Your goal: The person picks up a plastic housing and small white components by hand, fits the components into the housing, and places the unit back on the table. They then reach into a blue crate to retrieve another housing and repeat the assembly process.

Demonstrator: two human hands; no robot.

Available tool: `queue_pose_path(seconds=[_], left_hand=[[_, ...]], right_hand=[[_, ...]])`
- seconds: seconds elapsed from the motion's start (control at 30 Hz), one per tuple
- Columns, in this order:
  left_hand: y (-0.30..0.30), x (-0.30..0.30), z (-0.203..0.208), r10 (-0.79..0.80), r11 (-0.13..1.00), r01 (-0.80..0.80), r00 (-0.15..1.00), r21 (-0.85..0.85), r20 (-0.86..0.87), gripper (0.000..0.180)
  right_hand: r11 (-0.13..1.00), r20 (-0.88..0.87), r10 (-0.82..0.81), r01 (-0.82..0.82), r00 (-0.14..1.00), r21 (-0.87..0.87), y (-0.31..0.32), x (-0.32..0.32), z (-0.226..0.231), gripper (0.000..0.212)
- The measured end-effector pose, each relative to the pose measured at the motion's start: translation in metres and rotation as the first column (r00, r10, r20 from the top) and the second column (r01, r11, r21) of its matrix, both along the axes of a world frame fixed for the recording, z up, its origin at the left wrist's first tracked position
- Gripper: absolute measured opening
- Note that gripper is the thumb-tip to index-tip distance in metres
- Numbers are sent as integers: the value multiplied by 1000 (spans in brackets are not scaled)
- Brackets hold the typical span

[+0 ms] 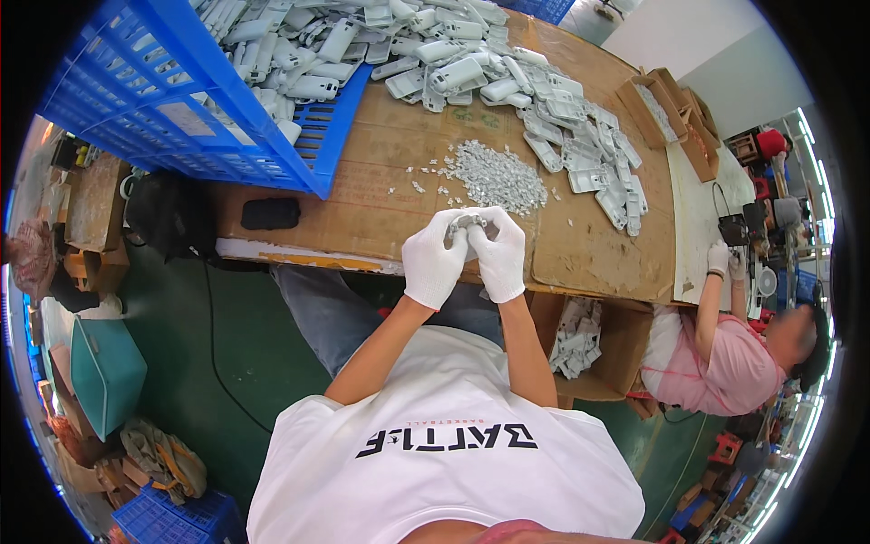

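Note:
Both my hands wear white knit gloves and meet at the table's near edge. My left hand [434, 261] and my right hand [499, 257] are closed, thumbs and fingertips together around a small grey-white plastic part [467, 221]. The gloves hide most of that part, so its exact kind does not show. Just beyond my fingers lies a heap of tiny clear-white plastic pieces [497, 178]. Farther back, a long pile of white plastic housings [571, 113] spreads over the cardboard-covered table [399, 172].
A blue plastic crate [195, 100] lies at the left, white housings spilling from it. Near the edge sits a black case [270, 214]. Below the table, an open carton [612, 349] holds more white parts. At the right, a person in pink [725, 363] works beside cardboard boxes [652, 109].

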State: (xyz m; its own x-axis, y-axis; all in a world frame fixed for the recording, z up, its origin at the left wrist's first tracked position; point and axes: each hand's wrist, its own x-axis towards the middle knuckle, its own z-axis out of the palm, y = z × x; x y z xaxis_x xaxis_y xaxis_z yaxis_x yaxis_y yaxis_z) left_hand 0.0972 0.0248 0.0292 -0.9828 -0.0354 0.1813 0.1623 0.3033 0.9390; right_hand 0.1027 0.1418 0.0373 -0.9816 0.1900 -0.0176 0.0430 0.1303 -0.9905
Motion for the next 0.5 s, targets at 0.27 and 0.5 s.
queue_pose_path(seconds=[0.27, 0.5], left_hand=[[7, -2, -6, 26, 997, -31, 997, -66, -67, 31], [8, 1, -4, 29, 997, -38, 990, -64, -135, 32]], right_hand=[[994, -39, 46, -50, 998, -96, 0, -5, -1, 26], [991, 7, 67, -66, 998, -119, -1, -3, 1, 23]])
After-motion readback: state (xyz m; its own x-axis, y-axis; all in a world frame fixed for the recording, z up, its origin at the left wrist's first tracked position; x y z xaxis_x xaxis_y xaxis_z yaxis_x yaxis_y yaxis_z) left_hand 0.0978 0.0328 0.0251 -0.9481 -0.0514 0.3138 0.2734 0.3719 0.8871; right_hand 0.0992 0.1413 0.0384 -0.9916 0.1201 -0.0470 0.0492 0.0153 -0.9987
